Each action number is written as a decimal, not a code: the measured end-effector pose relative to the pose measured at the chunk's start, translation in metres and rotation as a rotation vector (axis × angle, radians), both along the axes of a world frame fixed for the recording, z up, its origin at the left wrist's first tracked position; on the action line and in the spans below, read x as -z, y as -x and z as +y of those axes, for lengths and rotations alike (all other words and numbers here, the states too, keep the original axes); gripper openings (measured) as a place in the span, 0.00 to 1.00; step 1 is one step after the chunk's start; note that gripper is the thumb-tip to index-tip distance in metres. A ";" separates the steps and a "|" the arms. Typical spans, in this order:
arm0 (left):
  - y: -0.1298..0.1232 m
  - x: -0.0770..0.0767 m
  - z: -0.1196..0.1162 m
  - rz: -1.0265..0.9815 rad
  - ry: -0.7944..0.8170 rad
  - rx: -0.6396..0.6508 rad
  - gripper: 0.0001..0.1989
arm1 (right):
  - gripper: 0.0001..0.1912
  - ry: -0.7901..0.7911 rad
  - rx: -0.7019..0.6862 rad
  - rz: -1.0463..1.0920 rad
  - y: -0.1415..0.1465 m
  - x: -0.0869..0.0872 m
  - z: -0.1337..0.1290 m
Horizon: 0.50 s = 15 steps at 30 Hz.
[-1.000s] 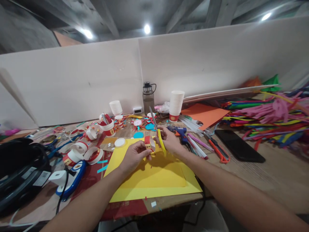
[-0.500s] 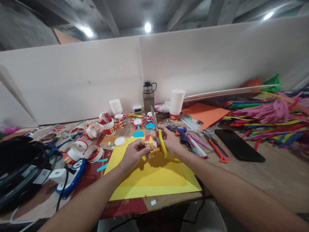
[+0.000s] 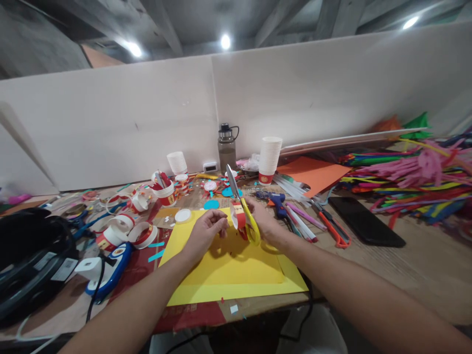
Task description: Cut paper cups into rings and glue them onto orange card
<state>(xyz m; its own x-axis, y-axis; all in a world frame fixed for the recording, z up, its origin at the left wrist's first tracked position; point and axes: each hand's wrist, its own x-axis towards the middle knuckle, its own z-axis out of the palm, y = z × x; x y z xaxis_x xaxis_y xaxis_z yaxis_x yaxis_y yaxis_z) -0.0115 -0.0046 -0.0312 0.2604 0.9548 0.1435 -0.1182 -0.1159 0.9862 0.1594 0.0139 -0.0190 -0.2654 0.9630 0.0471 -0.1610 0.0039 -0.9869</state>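
In the head view my right hand is closed round the yellow-handled scissors, whose metal blades point up and away. A red-and-white piece cut from a paper cup, with yellow print, hangs beside the scissors handles; it seems to be held by the right hand's fingers, which are partly hidden. To its left, my left hand is apart from the piece, fingers loosely bent with nothing visible in them. Both hands are above yellow paper sheets. A white round disc lies at the sheets' far left corner.
Cut cup rings and a blue-and-white power strip lie left. Behind stand a water bottle and stacked paper cups. On the right are a glue gun, orange-handled scissors, a phone and pipe cleaners.
My left hand has let go of the cup piece and drawn slightly left. The piece now sits by the scissors at my right hand, and the blades have tilted a little left.
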 end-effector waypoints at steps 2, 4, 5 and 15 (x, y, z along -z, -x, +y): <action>-0.002 0.000 -0.001 0.017 0.013 0.018 0.16 | 0.28 0.013 -0.019 -0.017 0.001 0.000 -0.003; -0.004 0.002 0.000 0.023 0.011 0.022 0.17 | 0.28 0.029 -0.038 -0.044 0.002 -0.001 -0.005; -0.004 0.003 0.001 0.024 0.009 0.023 0.17 | 0.28 0.034 -0.045 -0.060 0.002 -0.002 -0.006; -0.006 0.000 0.001 -0.181 0.131 0.060 0.12 | 0.29 -0.031 -0.069 -0.152 0.002 -0.014 -0.020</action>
<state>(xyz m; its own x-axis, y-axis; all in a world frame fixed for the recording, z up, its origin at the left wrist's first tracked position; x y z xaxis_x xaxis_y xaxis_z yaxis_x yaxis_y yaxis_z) -0.0054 -0.0037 -0.0313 0.2985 0.9520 0.0685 -0.2971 0.0245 0.9545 0.1574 -0.0063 -0.0051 -0.3373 0.9409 0.0310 -0.0109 0.0290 -0.9995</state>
